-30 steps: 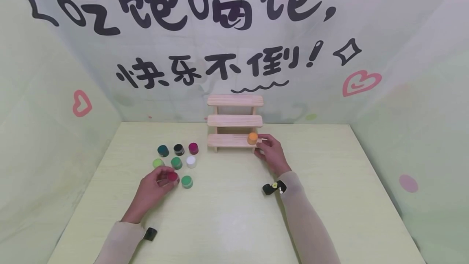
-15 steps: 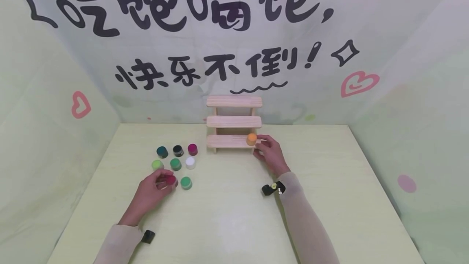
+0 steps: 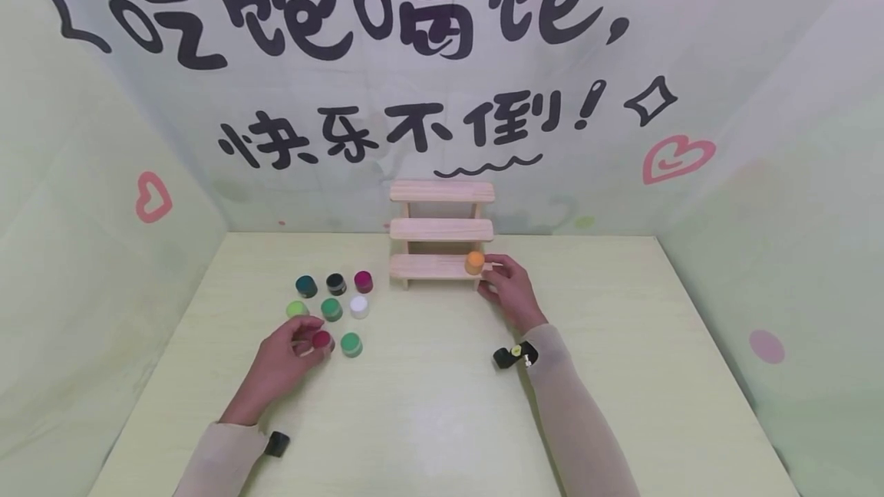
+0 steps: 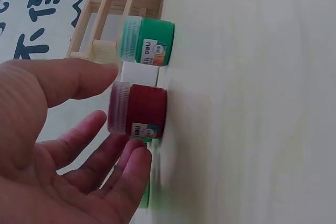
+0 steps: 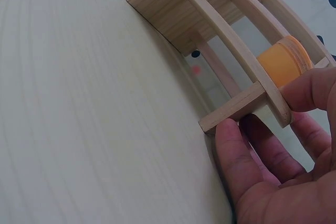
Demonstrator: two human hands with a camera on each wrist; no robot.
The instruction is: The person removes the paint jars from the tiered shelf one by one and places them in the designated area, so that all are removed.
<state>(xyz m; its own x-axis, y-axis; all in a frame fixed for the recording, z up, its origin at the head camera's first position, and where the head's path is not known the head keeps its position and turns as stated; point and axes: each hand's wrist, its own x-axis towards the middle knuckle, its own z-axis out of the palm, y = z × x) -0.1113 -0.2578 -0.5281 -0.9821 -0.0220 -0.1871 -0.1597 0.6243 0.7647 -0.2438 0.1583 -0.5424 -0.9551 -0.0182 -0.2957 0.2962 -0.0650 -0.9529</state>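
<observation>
My left hand (image 3: 276,365) is around a dark red paint jar (image 4: 147,111) that stands on the table. The left wrist view shows its fingers loosely spread about the jar, the thumb beside the lid. A green jar (image 3: 351,344) stands to the right of it. An orange jar (image 3: 474,262) sits at the right end of the lowest step of the wooden three-step stand (image 3: 442,229). My right hand (image 3: 514,294) is at that end of the stand. One finger lies next to the orange jar, and others touch the side support in the right wrist view.
Behind the left hand are several more jars: a lime green one (image 3: 297,310), a mid-green one (image 3: 331,309), a white one (image 3: 359,307), a teal one (image 3: 306,286), a black one (image 3: 335,284) and a magenta one (image 3: 363,281). A printed cloth backdrop (image 3: 331,198) encloses the table (image 3: 428,405).
The dark red jar has shifted slightly toward the near left. My left hand has moved with it, then drawn back a little. My right hand and the orange jar stay in place.
</observation>
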